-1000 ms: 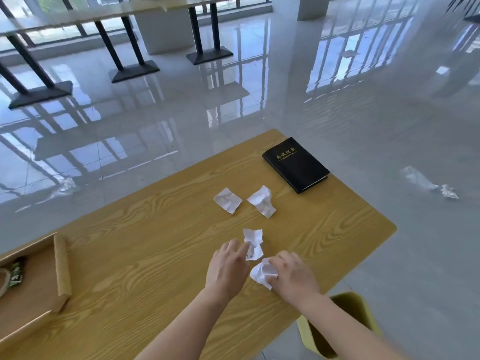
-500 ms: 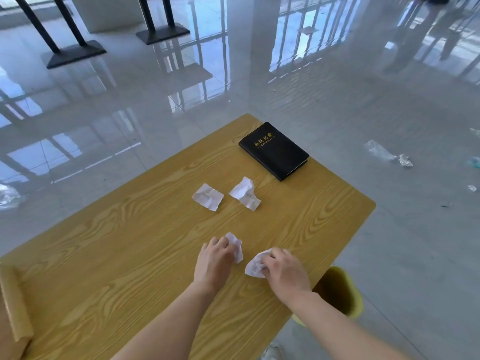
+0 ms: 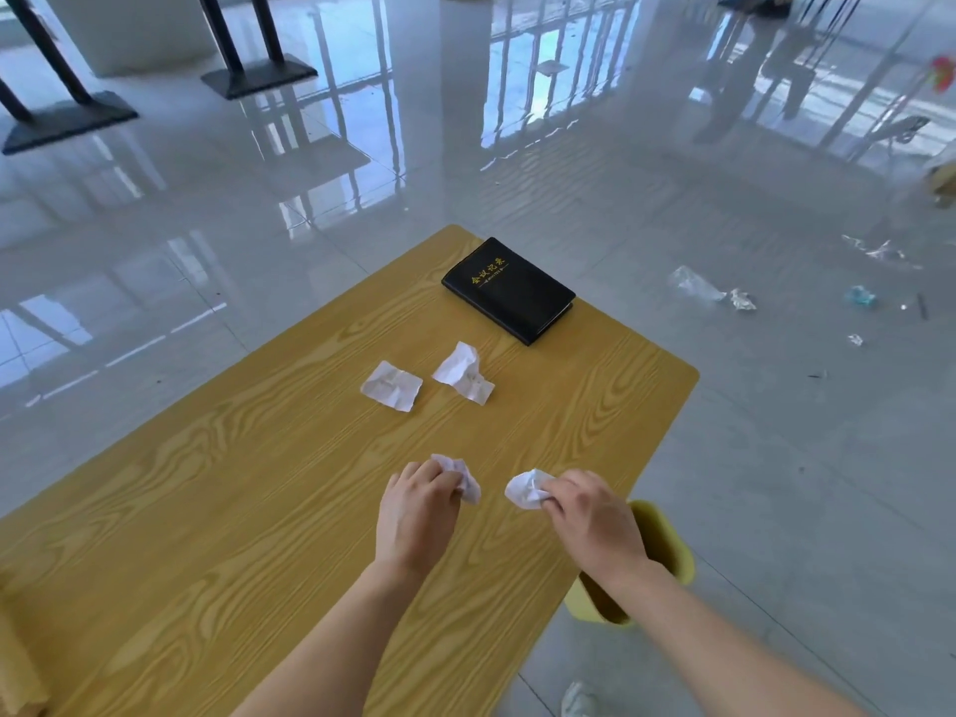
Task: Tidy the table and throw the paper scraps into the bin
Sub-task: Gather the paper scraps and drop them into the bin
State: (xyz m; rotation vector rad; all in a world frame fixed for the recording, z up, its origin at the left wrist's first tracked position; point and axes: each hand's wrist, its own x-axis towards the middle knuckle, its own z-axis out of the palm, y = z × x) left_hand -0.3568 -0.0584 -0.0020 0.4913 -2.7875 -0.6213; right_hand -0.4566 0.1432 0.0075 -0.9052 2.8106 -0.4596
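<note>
Two paper scraps (image 3: 391, 385) lie mid-table (image 3: 207, 509), notebook (image 3: 508, 290) behind them, bin (image 3: 667, 551) at the table's right edge.

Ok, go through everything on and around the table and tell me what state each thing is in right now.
left hand: closed on a crumpled scrap
right hand: closed on another crumpled scrap
flatter scrap: loose on the table
creased scrap: loose beside it
black notebook: shut, lying flat
yellow bin: upright, open-topped

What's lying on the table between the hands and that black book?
In the head view, two loose paper scraps lie side by side on the table, between the hands and the black book.
</note>
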